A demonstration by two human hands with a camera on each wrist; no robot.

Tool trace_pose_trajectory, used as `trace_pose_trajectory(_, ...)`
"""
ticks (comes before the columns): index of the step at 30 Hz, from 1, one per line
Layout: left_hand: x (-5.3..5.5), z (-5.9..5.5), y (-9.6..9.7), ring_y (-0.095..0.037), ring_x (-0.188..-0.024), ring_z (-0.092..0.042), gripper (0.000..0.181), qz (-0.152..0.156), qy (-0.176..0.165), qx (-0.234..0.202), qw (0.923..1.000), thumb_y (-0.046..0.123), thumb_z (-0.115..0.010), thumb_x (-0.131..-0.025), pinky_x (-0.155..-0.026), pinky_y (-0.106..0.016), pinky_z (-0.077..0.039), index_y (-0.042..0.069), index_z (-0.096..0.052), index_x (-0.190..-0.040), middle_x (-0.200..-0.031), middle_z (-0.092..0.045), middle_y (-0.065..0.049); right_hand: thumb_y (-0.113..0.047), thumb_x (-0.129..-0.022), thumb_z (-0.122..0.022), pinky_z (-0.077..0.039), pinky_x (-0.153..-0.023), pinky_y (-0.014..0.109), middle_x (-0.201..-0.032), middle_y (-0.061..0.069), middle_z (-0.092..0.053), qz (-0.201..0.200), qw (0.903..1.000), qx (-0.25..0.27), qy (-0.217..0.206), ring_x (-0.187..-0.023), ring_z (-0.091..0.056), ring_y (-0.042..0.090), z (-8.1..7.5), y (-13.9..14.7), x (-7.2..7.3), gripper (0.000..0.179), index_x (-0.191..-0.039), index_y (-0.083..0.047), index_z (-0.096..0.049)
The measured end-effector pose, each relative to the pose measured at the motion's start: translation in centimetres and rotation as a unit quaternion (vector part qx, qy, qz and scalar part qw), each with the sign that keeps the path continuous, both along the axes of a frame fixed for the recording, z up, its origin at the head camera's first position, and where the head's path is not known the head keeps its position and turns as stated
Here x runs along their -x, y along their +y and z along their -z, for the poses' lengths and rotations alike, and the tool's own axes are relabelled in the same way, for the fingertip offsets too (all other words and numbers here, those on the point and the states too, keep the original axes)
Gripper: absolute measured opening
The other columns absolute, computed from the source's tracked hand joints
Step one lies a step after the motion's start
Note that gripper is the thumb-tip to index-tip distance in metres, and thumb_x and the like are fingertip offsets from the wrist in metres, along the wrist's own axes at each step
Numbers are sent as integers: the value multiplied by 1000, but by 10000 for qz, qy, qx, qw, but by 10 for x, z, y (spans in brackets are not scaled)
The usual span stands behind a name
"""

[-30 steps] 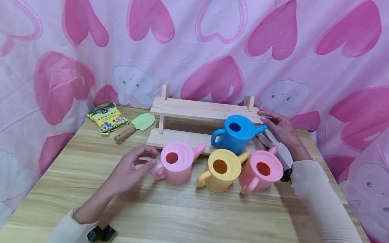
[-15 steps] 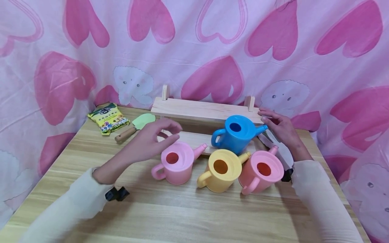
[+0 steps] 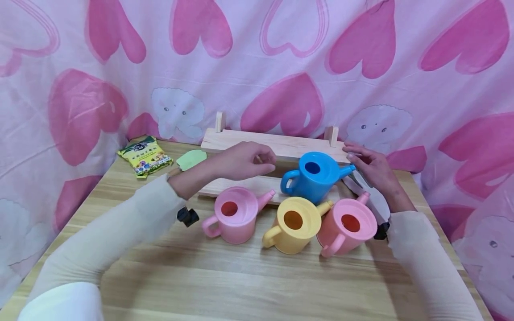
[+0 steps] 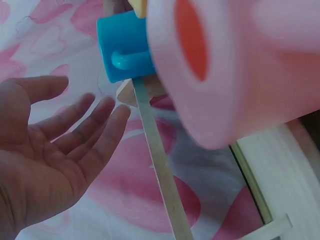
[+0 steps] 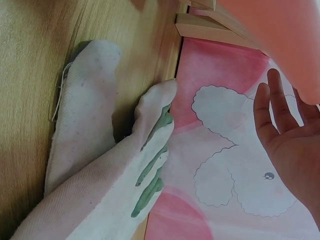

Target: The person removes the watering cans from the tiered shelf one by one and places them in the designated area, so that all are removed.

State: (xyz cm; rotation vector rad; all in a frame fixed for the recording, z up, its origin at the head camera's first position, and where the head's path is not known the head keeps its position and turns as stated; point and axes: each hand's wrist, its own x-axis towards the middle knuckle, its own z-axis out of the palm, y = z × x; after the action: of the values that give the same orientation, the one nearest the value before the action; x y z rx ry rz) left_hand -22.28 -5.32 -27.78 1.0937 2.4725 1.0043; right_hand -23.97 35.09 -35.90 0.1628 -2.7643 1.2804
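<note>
My left hand reaches over the wooden two-tier shelf, left of the blue watering can. Its fingers are loosely bent in the left wrist view and hold nothing. My right hand is at the shelf's right end, beside the blue spout, also with nothing held. Whether its fingertips touch the shelf, I cannot tell. The blue can stands at the lower tier's right part. In front are a pink watering can, a yellow one and a second pink one.
White gloves with green marks lie on the table below my right hand. At the left back are a yellow packet and a green trowel, its handle mostly behind my left arm. A pink heart-patterned curtain hangs behind.
My left hand has moved from beside the left pink can's handle, up and right over the shelf. My right hand and the watering cans have stayed put.
</note>
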Motion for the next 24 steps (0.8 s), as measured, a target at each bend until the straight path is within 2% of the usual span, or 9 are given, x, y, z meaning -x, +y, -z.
trace_pose_trajectory(5,9,-1,17,-20,-105,-64,25,183,-249,262,9992,17,-65,-102,-87,-29,-56,6,-70,-124,-114,-70,-4,-49,-101,-62,-50,-99,35,-159,-5,-43,-1,10000,34,15,-146,-39,32,-1,-1,-1,53,-147,-23,-59)
trace_pose_trajectory(10,8,10,37,-19,-107,-64,30,115,-221,555,9982,17,-66,-102,-89,-27,-55,4,-67,-129,-116,-70,-6,-50,-100,-62,-50,-98,32,-159,-6,-43,-32,10000,16,-11,-146,-40,31,0,-1,0,54,-147,-23,-59)
trace_pose_trajectory(13,5,14,48,-18,-101,-64,32,90,-217,779,9967,19,-67,-102,-84,-25,-56,5,-67,-130,-112,-70,-4,-48,-102,-61,-50,-98,32,-160,-5,-42,-46,10000,-24,-24,-146,-39,32,1,1,0,53,-148,-22,-58)
trace_pose_trajectory(17,4,15,57,-18,-91,-64,31,38,-289,922,9953,22,-66,-103,-77,-24,-55,5,-67,-129,-105,-70,-5,-45,-103,-60,-49,-100,34,-161,-4,-41,-54,10000,-22,-17,-146,-38,32,2,3,2,52,-149,-21,-57)
trace_pose_trajectory(19,4,16,59,-18,-91,-63,30,14,-360,928,9950,21,-64,-104,-76,-24,-55,4,-67,-129,-105,-70,-5,-44,-103,-60,-49,-101,36,-161,-3,-40,-35,10000,-17,-38,-146,-38,33,2,3,3,52,-149,-20,-56)
trace_pose_trajectory(24,5,16,61,-17,-93,-63,29,-45,-293,969,9949,22,-63,-105,-77,-24,-55,4,-68,-127,-106,-69,-4,-42,-104,-59,-47,-103,43,-162,-1,-39,-13,10000,-39,-88,-147,-37,34,2,3,4,52,-150,-18,-55)
